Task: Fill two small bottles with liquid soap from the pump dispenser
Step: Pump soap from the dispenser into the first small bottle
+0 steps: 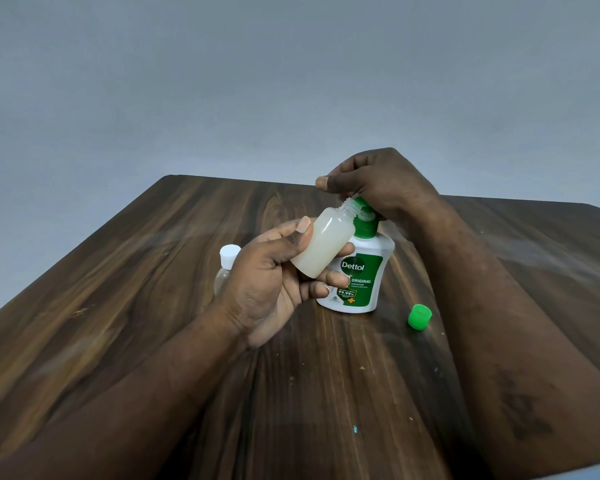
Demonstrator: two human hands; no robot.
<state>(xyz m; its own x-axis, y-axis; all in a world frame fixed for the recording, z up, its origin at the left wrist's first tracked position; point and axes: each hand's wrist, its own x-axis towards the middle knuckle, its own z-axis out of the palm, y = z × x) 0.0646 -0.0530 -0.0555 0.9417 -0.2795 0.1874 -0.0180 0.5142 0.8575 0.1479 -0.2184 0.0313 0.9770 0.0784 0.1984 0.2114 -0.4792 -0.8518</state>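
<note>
Fingers of the left hand (269, 285) gripped the small bottle (323, 245), tilted neck-to-spout to catch soap, while those of the right hand (381, 188) curled over the pump dispenser (359, 277) head.

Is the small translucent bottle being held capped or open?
Open: the small translucent bottle shows a bare threaded neck; a round green plastic cap lies apart on the wooden table.

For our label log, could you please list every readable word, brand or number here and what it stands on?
"Dettol": pump dispenser label.
"ORIGINAL": same label, just below.
"99.99%": same label, lower down.
Remaining fine print there: too small to read.
Held bottle, green cap: no text.
</note>
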